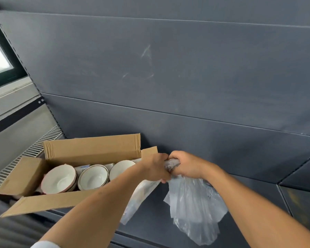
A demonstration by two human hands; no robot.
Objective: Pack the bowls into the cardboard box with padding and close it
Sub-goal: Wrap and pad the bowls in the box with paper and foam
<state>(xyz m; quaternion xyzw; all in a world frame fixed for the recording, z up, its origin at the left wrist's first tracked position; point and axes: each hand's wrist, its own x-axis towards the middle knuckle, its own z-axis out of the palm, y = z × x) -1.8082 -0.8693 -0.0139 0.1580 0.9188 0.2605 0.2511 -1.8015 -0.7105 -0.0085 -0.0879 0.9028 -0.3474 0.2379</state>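
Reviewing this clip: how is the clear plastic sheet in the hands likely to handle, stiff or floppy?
Probably floppy: the clear plastic sheet hangs limp and creased below the left hand and right hand. Likely very light, since it bunches small inside both fists. Its glossy film may be slippery, so a loose grip could let it slide.

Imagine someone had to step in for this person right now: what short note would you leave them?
Left hand and right hand: both gripping a bunched clear plastic sheet, held in the air just right of the box.
Cardboard box: open, flaps out, on the dark surface against the wall.
Bowls: three white stacks side by side in the box.
Done: bowls loaded.
Left: tuck the plastic in as padding, probably on top or in the gaps, then fold the flaps shut.
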